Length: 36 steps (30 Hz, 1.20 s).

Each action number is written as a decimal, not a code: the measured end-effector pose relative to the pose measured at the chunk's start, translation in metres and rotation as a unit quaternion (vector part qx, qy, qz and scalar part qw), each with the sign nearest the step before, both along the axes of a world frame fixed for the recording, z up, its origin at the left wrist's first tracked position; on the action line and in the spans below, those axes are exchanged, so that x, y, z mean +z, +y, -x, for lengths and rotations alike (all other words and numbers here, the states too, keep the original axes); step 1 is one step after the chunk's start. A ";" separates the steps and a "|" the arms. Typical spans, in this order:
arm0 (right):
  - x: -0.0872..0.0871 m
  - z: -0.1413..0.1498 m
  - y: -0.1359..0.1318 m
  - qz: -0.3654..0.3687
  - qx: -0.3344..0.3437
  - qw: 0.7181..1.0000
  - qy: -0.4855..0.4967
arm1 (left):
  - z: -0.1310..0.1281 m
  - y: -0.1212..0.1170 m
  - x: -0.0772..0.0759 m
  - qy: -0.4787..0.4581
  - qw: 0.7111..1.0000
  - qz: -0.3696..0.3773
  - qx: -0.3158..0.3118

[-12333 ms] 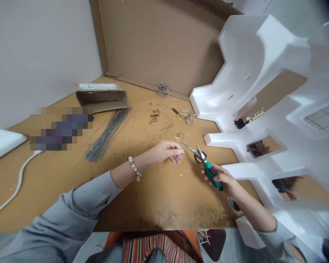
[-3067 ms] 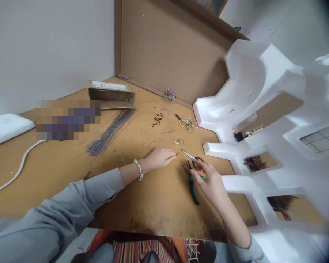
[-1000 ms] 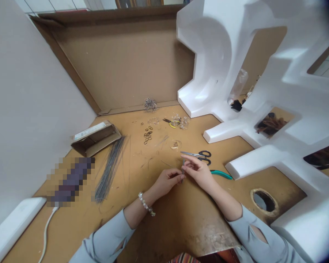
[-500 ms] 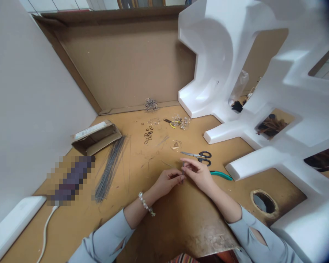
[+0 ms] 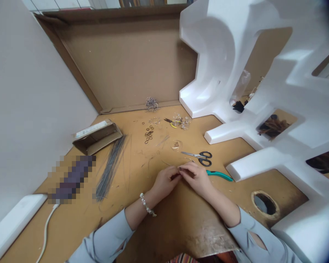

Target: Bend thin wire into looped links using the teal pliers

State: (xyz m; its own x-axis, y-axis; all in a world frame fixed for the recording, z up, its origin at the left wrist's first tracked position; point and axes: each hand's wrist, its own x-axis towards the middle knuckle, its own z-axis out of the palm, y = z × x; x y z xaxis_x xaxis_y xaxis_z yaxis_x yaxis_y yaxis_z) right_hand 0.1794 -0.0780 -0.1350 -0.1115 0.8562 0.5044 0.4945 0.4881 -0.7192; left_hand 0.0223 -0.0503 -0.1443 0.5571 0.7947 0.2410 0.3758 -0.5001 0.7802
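My left hand [image 5: 166, 179] and my right hand [image 5: 196, 177] meet above the table, fingertips pinched together. Something small and dark shows between the fingers, too small to name. Just beyond my right hand lie scissors [image 5: 201, 157] with black handles. Pliers with a green handle [image 5: 220, 175] are partly hidden by that hand. A thin wire [image 5: 166, 163] lies ahead of my left hand. Farther off, several small dark rings [image 5: 149, 136] are scattered, and a bundle of grey wires [image 5: 109, 171] rests to the left.
A small cardboard box [image 5: 97, 138] lies open at the left. Yellow-handled pliers [image 5: 170, 123] sit beside a tangle of wire pieces [image 5: 182, 121]. A large white foam piece [image 5: 244, 153] stands at the right, near a round hole [image 5: 264, 204] in the table. A white cable [image 5: 46, 233] runs at lower left.
My right hand has moved slightly left and its fingers have closed in against those of my left hand. The green-handled pliers show a little more.
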 end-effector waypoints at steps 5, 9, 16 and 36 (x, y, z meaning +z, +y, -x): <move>0.000 0.000 0.002 0.000 -0.005 1.000 0.010 | 0.000 0.000 0.000 0.005 1.000 0.004 0.002; 0.000 0.001 0.001 0.011 -0.009 1.000 0.019 | 0.000 0.000 0.000 0.007 1.000 0.007 0.006; -0.002 0.000 0.002 0.019 -0.015 0.999 0.024 | 0.000 0.000 -0.002 0.009 1.000 -0.007 0.001; -0.003 0.000 0.002 0.027 -0.025 0.999 0.026 | 0.000 -0.001 0.001 0.012 1.000 -0.016 -0.002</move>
State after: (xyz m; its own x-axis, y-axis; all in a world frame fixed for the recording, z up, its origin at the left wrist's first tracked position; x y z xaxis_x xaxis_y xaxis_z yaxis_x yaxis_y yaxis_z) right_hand 0.1794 -0.0760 -0.1384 -0.0424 0.8865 0.4607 0.4780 0.4229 -0.7699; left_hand 0.0223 -0.0508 -0.1433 0.5662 0.7844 0.2533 0.3918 -0.5265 0.7546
